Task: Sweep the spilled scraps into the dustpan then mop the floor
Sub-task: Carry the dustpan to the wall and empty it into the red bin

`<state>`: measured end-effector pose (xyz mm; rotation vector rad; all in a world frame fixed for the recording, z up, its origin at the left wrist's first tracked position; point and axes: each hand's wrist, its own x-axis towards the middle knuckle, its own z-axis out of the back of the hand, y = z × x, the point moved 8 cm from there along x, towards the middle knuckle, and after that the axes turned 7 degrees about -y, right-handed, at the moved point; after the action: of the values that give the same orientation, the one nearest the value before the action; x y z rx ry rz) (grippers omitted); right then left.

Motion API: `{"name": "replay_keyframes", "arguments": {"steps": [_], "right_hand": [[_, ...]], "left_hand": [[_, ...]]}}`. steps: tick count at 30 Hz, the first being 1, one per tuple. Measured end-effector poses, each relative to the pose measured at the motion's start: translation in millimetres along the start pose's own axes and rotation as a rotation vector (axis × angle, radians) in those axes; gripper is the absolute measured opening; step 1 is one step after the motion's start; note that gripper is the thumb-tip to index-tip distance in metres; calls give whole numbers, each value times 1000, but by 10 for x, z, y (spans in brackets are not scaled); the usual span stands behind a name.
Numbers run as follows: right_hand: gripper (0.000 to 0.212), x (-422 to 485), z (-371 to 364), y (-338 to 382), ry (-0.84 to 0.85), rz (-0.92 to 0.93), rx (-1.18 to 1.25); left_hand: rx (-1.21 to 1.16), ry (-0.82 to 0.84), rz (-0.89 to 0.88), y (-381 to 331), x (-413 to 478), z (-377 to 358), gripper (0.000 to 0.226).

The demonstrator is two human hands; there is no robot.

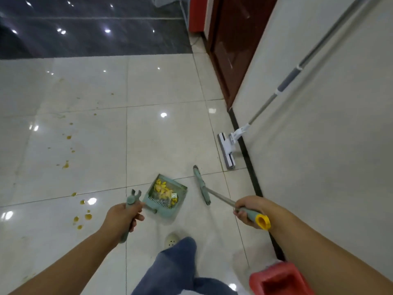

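Observation:
My left hand [122, 217] grips the green handle of the dustpan [180, 201], which hangs just above the tiled floor with yellow scraps [162, 189] piled inside. My right hand [247, 209] is closed around the broom's handle near its yellow end cap [263, 222]. The green broom head [201, 185] hovers to the right of the dustpan, apart from it. Orange-yellow stains [85, 216] dot the white tiles to the left. A flat mop [227, 149] leans against the right wall, its long pole running up the wall.
A red bin [276, 279] stands at the lower right by the wall. A dark wooden door [231, 45] lies ahead on the right, with dark glossy tiles [91, 28] beyond. My leg and white shoe [173, 241] are below the dustpan.

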<state>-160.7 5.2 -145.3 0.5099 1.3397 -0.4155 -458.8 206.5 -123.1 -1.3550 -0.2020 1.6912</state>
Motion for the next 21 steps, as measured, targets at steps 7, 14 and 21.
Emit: {"name": "replay_keyframes", "arguments": {"steps": [7, 14, 21], "right_hand": [[18, -6, 553, -1390, 172, -126, 488], [13, -172, 856, -2695, 222, -103, 673], [3, -390, 877, -3554, 190, -41, 863]], "left_hand": [[168, 139, -104, 237, -553, -678, 22], [365, 186, -296, 542, -1189, -1049, 31], [466, 309, -452, 644, -1682, -1235, 39]]}}
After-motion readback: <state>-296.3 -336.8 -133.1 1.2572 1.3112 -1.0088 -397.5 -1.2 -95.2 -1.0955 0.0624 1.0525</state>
